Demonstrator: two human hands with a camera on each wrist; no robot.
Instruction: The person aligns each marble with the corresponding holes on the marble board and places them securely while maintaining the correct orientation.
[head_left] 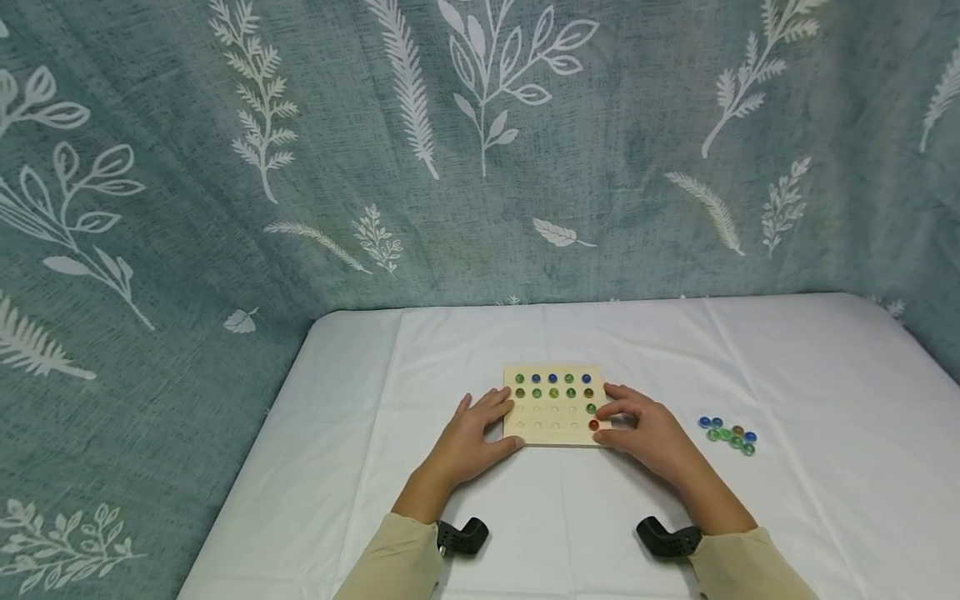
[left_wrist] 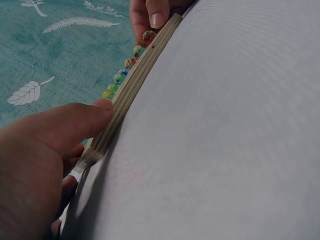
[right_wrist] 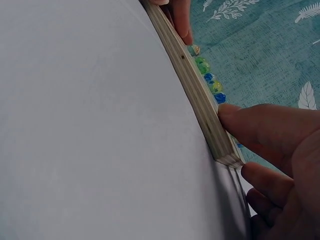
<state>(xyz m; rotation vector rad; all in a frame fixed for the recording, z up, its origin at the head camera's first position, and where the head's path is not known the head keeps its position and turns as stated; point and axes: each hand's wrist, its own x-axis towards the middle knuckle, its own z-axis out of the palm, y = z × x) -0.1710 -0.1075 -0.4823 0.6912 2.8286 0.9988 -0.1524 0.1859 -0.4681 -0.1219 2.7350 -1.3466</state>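
Note:
A pale wooden board (head_left: pixel 555 417) with rows of round hollows lies flat on the white cloth. Glass marbles fill its two far rows; a green marble (head_left: pixel 591 409) and a red marble (head_left: pixel 594 425) sit in the right column of the nearer rows. My left hand (head_left: pixel 474 437) holds the board's left end, thumb at the near corner and fingers along the side. At the right end, my right hand (head_left: pixel 647 429) grips the board too, its thumb (right_wrist: pixel 237 117) on the near edge and fingers by the side, close beside the red marble.
Loose blue, green and brown marbles (head_left: pixel 724 435) lie in a cluster to the right of my right hand. White cloth (head_left: pixel 420 358) covers the table. Behind it and at the left hangs a teal leaf-patterned curtain (head_left: pixel 330 150). Black wrist mounts (head_left: pixel 462 537) sit at both cuffs.

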